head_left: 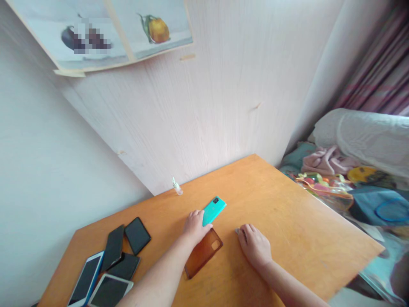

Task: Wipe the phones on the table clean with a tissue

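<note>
A teal phone (214, 209), its back and dark camera block facing up, is gripped at its lower end by my left hand (194, 228). Below that hand lies a see-through brown phone case (204, 255) with a square camera cutout, partly covered by my wrist. To the right, my right hand (254, 247) rests on the wooden table (306, 230) with its fingers curled in. A small pale bit shows at its fingertips, but what it is stays hidden.
A small clear spray bottle (177, 187) stands near the table's back edge. At the left lie several dark-screened devices, among them a white-framed tablet (85, 279) and a black phone (137, 236). Beyond the right edge are heaped cloths and bags (332, 162).
</note>
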A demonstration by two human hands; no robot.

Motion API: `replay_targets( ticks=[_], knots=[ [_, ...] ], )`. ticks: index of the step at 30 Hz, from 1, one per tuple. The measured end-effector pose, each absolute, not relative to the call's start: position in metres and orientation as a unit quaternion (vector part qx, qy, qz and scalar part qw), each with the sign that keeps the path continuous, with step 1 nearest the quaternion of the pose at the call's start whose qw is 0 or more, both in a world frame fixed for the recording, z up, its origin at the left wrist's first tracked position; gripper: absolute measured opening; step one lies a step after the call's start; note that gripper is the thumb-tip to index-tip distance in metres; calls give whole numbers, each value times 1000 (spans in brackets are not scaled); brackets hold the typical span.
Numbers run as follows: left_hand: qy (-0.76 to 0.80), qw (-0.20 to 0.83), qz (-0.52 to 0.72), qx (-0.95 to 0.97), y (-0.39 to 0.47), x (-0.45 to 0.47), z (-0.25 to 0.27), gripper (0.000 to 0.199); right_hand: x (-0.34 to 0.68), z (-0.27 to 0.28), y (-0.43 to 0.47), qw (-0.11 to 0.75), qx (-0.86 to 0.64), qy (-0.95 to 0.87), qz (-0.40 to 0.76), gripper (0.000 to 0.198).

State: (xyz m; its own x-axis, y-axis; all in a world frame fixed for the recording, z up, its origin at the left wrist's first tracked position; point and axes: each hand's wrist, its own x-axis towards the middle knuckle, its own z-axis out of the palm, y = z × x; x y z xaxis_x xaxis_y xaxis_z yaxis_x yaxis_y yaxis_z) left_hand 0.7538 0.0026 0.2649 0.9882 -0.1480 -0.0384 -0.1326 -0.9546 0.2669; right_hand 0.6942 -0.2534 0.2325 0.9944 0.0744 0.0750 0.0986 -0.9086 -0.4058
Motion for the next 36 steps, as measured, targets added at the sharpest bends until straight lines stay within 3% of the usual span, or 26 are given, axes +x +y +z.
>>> replay_targets(
  ticks=[13, 26, 36],
  knots=[
    [-68, 139, -124, 980, -1, 762, 287, 31, 695, 229, -255, 222, -973, -52, -33, 27],
    [86, 365, -46, 926, 28, 775, 273, 29, 695, 231, -255, 226, -972, -52, -35, 26],
    [174, 556, -56, 811, 41, 738, 280, 46, 694, 232, -257, 209, -977, -37, -20, 25]
  ],
)
